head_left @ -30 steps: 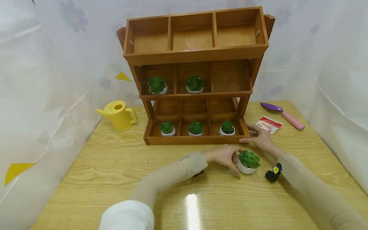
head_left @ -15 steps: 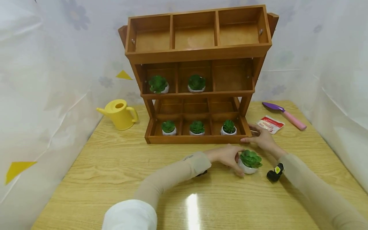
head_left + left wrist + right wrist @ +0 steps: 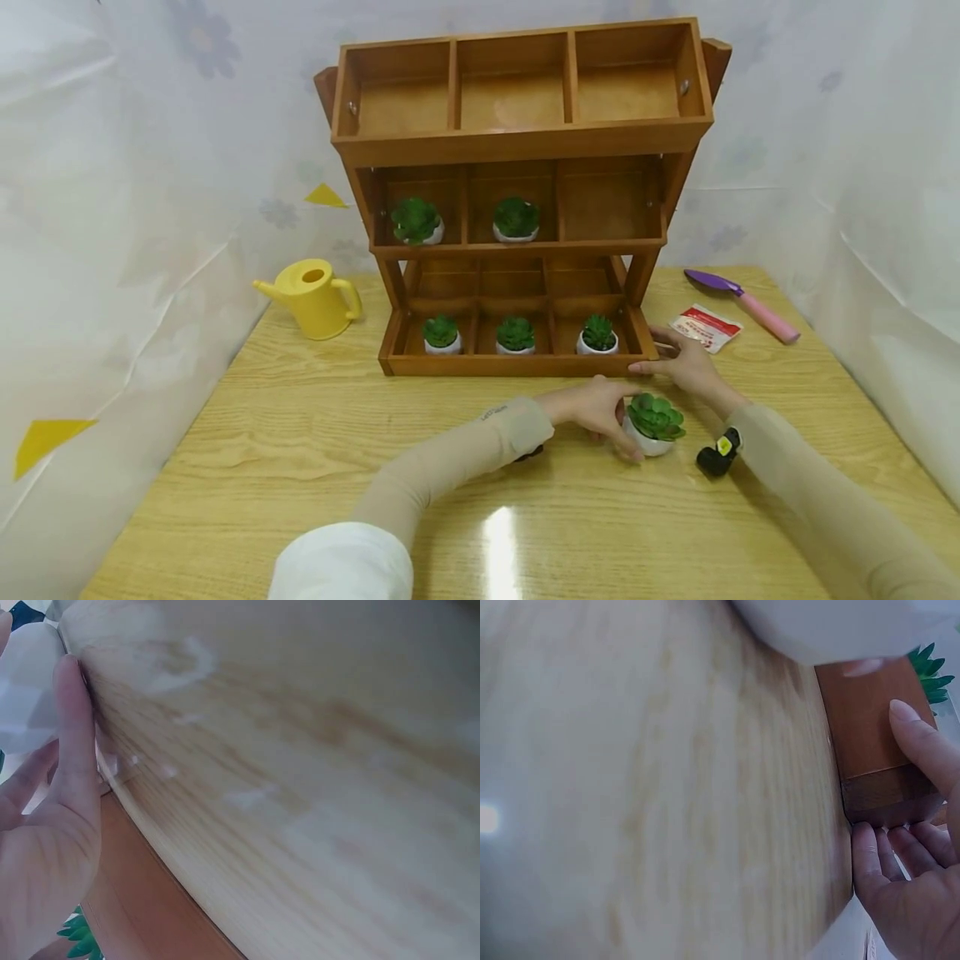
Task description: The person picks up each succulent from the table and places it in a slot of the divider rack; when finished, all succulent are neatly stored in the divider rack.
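Note:
My left hand (image 3: 596, 412) holds a potted succulent (image 3: 656, 419) by the left side of its white pot, thumb in front and fingers behind. The pot stands upright on the table in front of the shelf's lower right corner. In the left wrist view, the thumb lies along the white pot (image 3: 28, 690). My right hand (image 3: 684, 365) grips that corner of the wooden plant shelf (image 3: 517, 365). The right wrist view shows its thumb on the front face of the corner (image 3: 870, 720) and its fingers against the end. Part of the left hand's fingers is hidden behind the pot.
Three small succulents (image 3: 515, 335) sit in the bottom tier and two (image 3: 516, 218) in the middle tier. A yellow watering can (image 3: 318, 300) stands left of the shelf. To the right lie a red-and-white packet (image 3: 705, 327) and a purple trowel with a pink handle (image 3: 765, 315).
The head view has shifted slightly, so everything sits a little further right. Both hands keep their hold, and the succulent and shelf stay in the same place relative to each other.

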A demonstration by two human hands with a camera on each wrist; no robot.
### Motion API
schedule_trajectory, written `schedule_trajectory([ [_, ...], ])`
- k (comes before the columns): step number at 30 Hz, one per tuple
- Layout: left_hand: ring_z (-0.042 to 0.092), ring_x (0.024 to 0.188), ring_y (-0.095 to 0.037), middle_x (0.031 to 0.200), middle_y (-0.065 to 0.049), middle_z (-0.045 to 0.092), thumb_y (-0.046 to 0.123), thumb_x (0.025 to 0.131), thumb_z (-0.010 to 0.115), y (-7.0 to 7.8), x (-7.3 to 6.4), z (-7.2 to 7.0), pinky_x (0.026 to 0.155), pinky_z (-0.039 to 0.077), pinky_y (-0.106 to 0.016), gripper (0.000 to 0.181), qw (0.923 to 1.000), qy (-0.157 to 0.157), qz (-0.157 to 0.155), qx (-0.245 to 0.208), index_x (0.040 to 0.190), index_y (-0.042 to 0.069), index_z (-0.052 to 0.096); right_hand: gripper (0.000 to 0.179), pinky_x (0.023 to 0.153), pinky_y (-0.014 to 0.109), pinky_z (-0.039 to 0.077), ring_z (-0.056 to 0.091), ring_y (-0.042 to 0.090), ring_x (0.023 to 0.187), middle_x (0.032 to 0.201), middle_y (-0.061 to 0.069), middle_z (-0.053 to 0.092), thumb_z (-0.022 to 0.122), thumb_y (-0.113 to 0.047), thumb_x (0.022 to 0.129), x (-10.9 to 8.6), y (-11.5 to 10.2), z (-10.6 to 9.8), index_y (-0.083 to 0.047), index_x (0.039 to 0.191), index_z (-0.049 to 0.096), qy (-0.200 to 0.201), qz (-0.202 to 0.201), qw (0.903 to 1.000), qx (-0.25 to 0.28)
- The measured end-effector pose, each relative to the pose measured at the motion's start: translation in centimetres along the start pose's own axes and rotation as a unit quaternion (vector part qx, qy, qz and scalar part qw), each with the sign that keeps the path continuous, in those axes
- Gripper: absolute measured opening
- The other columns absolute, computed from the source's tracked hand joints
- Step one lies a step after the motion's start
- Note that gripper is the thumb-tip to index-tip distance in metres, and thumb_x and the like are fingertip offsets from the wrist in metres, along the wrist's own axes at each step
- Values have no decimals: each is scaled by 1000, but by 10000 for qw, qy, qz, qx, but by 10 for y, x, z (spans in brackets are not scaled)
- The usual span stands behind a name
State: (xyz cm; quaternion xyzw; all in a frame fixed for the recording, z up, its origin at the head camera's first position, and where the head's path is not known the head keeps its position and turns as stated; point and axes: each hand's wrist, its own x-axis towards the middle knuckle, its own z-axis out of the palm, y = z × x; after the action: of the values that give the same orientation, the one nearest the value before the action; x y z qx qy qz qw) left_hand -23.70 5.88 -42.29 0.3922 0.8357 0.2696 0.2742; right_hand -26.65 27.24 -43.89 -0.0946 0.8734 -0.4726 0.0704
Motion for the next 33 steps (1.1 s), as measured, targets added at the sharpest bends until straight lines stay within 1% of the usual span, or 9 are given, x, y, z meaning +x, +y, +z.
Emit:
schedule_trajectory([
  [4,61,49,-10,81,4,60,33,76,82,-2,1,1,49,53,-22,85,9998,90,-15,-181,146,15,37,85,97,56,43,40,49,130,151,25,31,75,-29,85,0,1,0,-3,150,28,8,9,10000,-9],
  [7,62,49,-10,82,5,59,33,76,82,-3,1,1,49,53,-23,86,9996,95,-102,-259,147,16,37,85,97,56,43,40,49,130,151,25,31,75,-29,85,0,0,0,-3,150,28,7,10,10000,-1],
  [12,62,49,-9,85,6,58,35,75,82,-1,3,-1,49,53,-23,88,9997,87,-193,-149,148,17,36,85,97,56,43,40,49,130,151,25,31,75,-29,85,-1,-1,0,-2,150,28,28,31,10000,-6],
  [16,63,50,-10,87,7,58,35,75,82,0,4,-2,50,54,-23,89,9995,8,-266,-176,149,18,35,85,98,56,43,39,49,131,152,25,31,74,-30,85,-1,-1,0,-2,150,28,42,53,10000,-28],
  [23,65,53,-13,89,4,56,31,76,82,-2,3,-4,52,55,-25,91,9979,-107,-353,-528,150,18,32,85,97,56,43,40,49,130,152,25,31,74,-30,85,-1,-1,0,-2,150,28,58,66,9999,-62],
  [28,65,53,-15,90,2,56,29,74,83,-6,4,-3,52,56,-27,91,9965,-85,-383,-734,150,19,33,84,97,56,43,40,49,130,151,25,31,74,-30,85,-1,-1,1,-2,150,28,52,62,9999,-61],
  [33,65,52,-15,88,-1,57,28,74,84,-9,3,-2,52,56,-27,88,9967,-68,-261,-765,147,19,37,83,97,55,44,41,49,130,151,25,32,74,-30,85,-1,-1,1,-1,149,29,90,35,9999,-104],
])
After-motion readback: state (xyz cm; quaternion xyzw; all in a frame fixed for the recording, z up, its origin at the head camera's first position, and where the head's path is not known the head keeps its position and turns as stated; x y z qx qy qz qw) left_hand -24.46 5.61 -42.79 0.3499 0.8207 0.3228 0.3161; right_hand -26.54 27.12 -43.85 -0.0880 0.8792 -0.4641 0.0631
